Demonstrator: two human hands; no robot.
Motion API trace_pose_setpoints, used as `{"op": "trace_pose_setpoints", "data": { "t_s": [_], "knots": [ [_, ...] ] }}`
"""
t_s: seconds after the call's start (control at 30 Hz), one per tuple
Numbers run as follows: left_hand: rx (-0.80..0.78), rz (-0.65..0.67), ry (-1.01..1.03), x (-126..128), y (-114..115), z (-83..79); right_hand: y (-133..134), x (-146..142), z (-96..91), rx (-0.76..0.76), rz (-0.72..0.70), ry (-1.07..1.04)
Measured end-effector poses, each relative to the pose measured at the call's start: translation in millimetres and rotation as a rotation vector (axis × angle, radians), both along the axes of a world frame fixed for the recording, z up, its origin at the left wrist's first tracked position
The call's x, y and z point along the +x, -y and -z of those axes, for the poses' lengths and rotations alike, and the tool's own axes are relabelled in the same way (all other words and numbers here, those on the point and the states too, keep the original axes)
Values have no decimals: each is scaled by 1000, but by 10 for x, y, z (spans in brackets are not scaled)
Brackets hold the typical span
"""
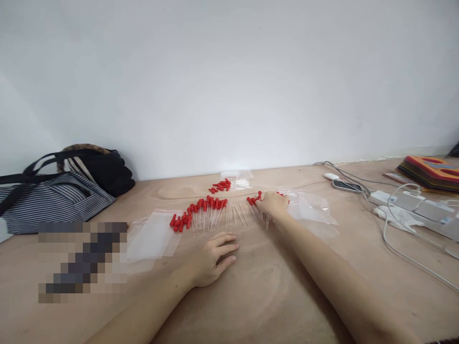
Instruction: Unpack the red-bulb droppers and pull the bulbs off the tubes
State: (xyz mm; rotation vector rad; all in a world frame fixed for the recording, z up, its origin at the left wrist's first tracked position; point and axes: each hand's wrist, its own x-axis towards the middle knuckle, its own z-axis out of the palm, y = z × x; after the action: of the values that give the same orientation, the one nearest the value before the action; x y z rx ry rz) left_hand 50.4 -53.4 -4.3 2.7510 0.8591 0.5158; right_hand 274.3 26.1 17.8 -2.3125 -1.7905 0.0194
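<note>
My left hand (217, 258) lies palm down on the wooden table, fingers spread, holding nothing. Beyond it is a row of glass droppers with red rubber bulbs (208, 205), and several bare glass tubes (236, 215) lie at its right end. My right hand (273, 203) reaches into a smaller group of red-bulbed droppers (252, 201). Its fingers are closed on a dropper, mostly covered by the hand; a glass tube shows below. Loose red bulbs (182, 221) are heaped at the left, and more red bulbs (221, 185) lie farther back.
Clear plastic bags lie on both sides: a left bag (154, 236) and a right bag (315, 208). Another bag (240, 180) with glass tubes is near the wall. A striped bag (53, 200) stands at left. Cables, a power strip (423, 208) and coloured sheets (430, 172) occupy the right.
</note>
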Motion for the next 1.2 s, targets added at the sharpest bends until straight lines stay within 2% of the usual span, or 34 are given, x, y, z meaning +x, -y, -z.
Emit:
{"op": "trace_pose_setpoints", "data": {
  "t_s": [0.1,0.2,0.3,0.4,0.53,0.73,0.83,0.97,1.07,1.2],
  "knots": [
    [27,-26,32,-6,0,31,157,-13,-48,50,-132,47],
    [88,-133,120,-7,-7,65,394,-11,-1,147,-381,142],
    [157,-212,202,1,-19,83,608,3,171,390,-790,343],
    [209,-162,214,20,-36,89,721,3,362,630,-978,429],
    [308,-94,181,54,-67,100,746,-41,460,813,-1029,411],
    [417,-91,188,111,-105,94,776,-147,430,907,-1002,344],
    [405,-100,181,135,-104,82,793,-192,444,915,-949,335],
    [419,-132,180,147,-102,78,802,-219,472,851,-913,344],
    [446,-150,149,143,-101,77,813,-209,480,838,-923,336],
    [441,-154,115,155,-80,74,830,-193,482,905,-985,321]
  ]
}}
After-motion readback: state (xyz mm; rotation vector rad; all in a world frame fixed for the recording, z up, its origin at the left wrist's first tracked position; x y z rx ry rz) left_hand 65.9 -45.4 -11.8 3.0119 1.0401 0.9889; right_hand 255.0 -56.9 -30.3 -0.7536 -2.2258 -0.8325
